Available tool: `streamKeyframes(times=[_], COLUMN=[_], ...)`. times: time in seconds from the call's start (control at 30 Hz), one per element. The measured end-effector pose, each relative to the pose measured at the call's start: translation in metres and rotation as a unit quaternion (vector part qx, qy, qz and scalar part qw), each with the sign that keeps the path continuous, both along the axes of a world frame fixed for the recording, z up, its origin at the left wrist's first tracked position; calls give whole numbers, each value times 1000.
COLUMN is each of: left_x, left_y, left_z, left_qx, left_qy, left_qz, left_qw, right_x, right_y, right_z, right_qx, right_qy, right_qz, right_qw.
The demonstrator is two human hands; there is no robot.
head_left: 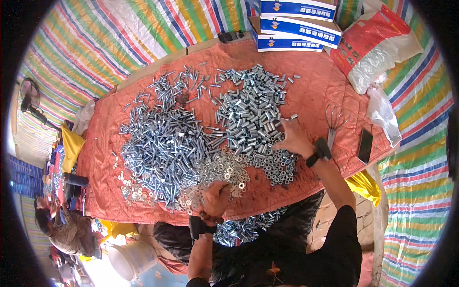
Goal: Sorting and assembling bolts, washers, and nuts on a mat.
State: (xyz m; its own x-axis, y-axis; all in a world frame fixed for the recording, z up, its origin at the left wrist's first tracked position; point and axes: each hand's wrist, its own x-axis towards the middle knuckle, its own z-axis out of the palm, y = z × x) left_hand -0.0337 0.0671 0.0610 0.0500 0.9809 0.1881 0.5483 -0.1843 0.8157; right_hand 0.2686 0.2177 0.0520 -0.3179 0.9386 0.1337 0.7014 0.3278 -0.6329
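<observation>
My left hand (216, 197) is closed at the near edge of a pile of flat washers (221, 167); what its fingers hold, if anything, is hidden. My right hand (295, 139) has its thumb and fingers apart, reaching to the right side of a heap of short metal sleeves (251, 110). Below that hand lies a cluster of hex nuts (282, 168). A big heap of long bolts (165, 150) spreads to the left of the washers. More shiny metal parts (248, 227) lie below the table edge, close to my body.
A red quilted cloth (315, 86) covers the table. On its right are a wire whisk (332, 124), a dark phone (365, 146) and a red-and-white sack (375, 52). Blue-and-white boxes (299, 31) stack at the back. A white bucket (131, 260) and another person (71, 229) are at lower left.
</observation>
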Motion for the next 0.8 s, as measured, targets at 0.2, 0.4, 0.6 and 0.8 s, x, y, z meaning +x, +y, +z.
streamKeyframes(times=[0.2, 0.4, 0.6, 0.8], left_x=[-19, -32, -40, -44], left_y=[26, 98, 165, 196], left_z=[-4, -11, -8, -26], left_qx=[11, 143, 126, 87], left_qy=[44, 154, 336, 488], left_qz=[62, 86, -6, -108], left_qw=[997, 974, 933, 862], right_x=[-58, -91, -65, -22], right_y=[15, 39, 36, 11], right_z=[-9, -8, -2, -2], right_qx=[-55, -16, 46, -47], right_qy=[-73, 77, 117, 80], right_qz=[-41, 23, 22, -35], right_qw=[995, 997, 992, 995])
